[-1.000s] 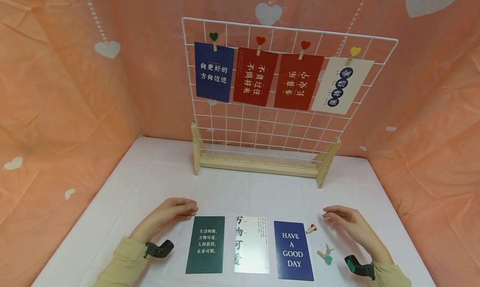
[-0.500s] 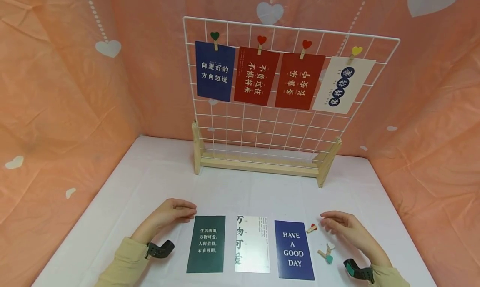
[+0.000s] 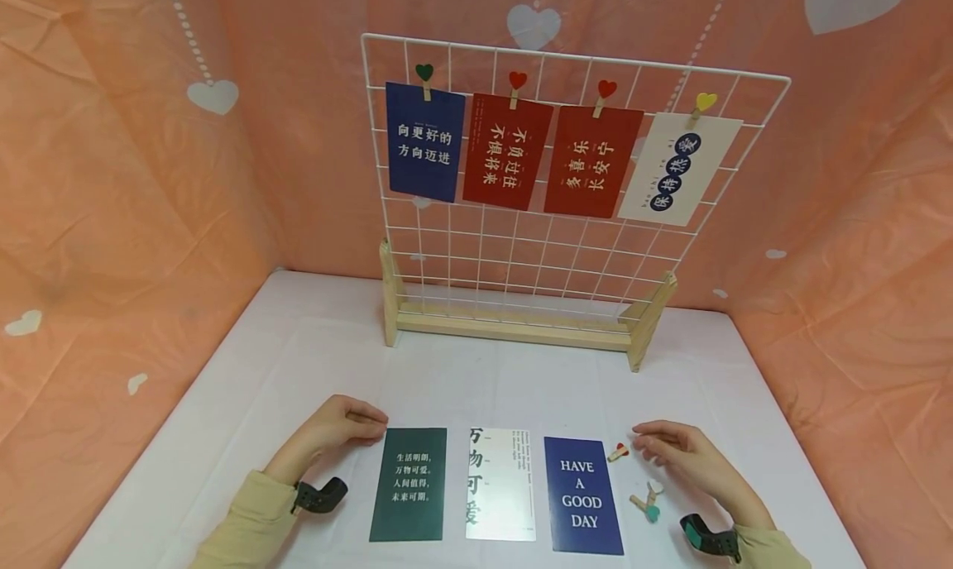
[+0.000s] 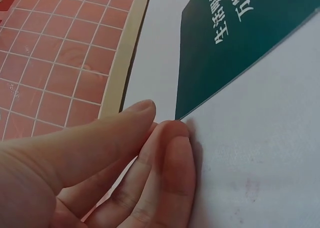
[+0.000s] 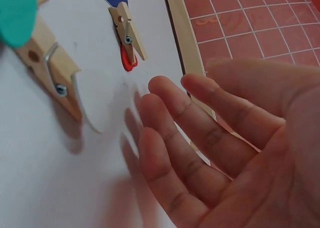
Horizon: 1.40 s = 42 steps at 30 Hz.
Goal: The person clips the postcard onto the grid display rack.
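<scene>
On the white tabletop lie a dark green card (image 3: 408, 485), a white card (image 3: 500, 485) and a blue "HAVE A GOOD DAY" card (image 3: 583, 496) in a row. My left hand (image 3: 338, 430) rests with loosely bent fingers by the green card's upper left corner, holding nothing. In the left wrist view its fingertips (image 4: 175, 133) are right at that corner. To the right of the blue card are a clothespin with a red heart (image 3: 619, 452), one with a teal heart (image 3: 648, 509) and one with a white heart (image 3: 654, 492). Beside them, my right hand (image 3: 692, 461) has relaxed, empty fingers.
A white wire grid rack (image 3: 514, 255) on a wooden base (image 3: 514, 329) stands behind the cards. Clothespins with hearts hold a blue card (image 3: 424, 172), two red cards (image 3: 508, 197) and a white card (image 3: 681, 168) along its top. Pink cloth (image 3: 134, 222) surrounds the table.
My right hand has shifted slightly left and toward me, closer to the red-heart clothespin. My left hand has drawn back a touch to the left. The cards and clothespins stay in place.
</scene>
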Motion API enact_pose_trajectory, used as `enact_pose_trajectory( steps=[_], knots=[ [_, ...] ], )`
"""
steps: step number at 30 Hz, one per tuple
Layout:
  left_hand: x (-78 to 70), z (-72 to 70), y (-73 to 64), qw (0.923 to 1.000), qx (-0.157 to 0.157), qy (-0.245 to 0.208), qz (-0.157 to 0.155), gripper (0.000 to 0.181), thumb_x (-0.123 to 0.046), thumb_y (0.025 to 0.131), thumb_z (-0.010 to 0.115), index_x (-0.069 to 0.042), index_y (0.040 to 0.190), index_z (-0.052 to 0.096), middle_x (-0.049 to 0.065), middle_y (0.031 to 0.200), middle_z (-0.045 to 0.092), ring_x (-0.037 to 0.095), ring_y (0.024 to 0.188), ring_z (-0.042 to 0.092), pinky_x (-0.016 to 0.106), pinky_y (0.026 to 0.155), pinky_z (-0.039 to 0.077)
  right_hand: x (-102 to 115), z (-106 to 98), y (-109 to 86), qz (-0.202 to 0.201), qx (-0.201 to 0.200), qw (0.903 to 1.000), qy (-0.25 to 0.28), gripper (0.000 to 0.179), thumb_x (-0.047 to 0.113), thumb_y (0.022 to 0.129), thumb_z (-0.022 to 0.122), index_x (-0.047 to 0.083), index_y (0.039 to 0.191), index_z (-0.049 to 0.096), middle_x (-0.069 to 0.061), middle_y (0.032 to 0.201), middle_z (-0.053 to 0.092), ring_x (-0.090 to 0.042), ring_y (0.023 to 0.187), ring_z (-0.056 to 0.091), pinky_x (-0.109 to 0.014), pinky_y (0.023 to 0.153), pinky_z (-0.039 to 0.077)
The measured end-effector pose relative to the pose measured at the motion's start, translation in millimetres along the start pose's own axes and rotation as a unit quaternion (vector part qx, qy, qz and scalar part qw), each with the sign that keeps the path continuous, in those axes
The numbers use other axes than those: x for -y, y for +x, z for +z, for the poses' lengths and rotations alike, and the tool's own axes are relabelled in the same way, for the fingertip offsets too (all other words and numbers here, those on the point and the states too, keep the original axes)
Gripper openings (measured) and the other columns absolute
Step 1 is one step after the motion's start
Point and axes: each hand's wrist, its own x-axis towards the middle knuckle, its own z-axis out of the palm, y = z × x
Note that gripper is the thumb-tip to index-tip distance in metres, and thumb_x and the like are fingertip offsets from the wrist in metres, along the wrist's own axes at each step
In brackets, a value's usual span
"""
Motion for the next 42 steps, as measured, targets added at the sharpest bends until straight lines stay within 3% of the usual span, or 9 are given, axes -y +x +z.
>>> enact_pose_trajectory(
  steps=[5,25,37,42],
  knots=[
    [-0.2,0.8,0.8,0.9998,-0.007,0.021,0.0,0.025,-0.004,0.083,0.073,0.012,0.1,0.067,0.014,0.089,0.071,0.016,0.078,0.065,0.029,0.069,0.056,0,3,2.7,0.004,0.005,1.0,-0.002,0.036,0.015,0.099,0.054,-0.009,0.125,0.054,-0.021,0.112,0.064,-0.016,0.092,0.061,-0.028,0.076,0.054],
    [-4.6,5.7,5.9,0.9988,-0.015,0.003,-0.046,0.018,-0.001,0.079,0.076,0.01,0.091,0.068,0.011,0.072,0.067,0.015,0.059,0.061,0.026,0.055,0.054,-2,9,6.7,0.003,0.006,0.9999,-0.013,0.035,0.016,0.099,0.054,-0.007,0.125,0.056,-0.02,0.115,0.063,-0.016,0.088,0.059,-0.027,0.074,0.053],
    [-5.7,14.3,8.6,0.9967,-0.061,0.026,-0.047,0.015,0.003,0.072,0.08,0.007,0.08,0.068,0.008,0.065,0.065,0.013,0.054,0.059,0.023,0.049,0.051,-3,9,9.2,0.012,0.014,0.9997,-0.014,0.037,0.018,0.096,0.059,-0.006,0.124,0.057,-0.019,0.118,0.062,-0.014,0.095,0.061,-0.023,0.079,0.052],
    [-7.9,16.2,9.4,0.9954,-0.07,0.039,-0.053,0.015,0.004,0.071,0.08,0.006,0.077,0.067,0.007,0.062,0.064,0.013,0.052,0.058,0.023,0.048,0.05,-8,3,8.9,0.018,0.039,0.9987,0.028,0.04,0.012,0.094,0.062,-0.01,0.126,0.053,-0.021,0.117,0.063,-0.015,0.099,0.063,-0.02,0.083,0.051]
  ],
)
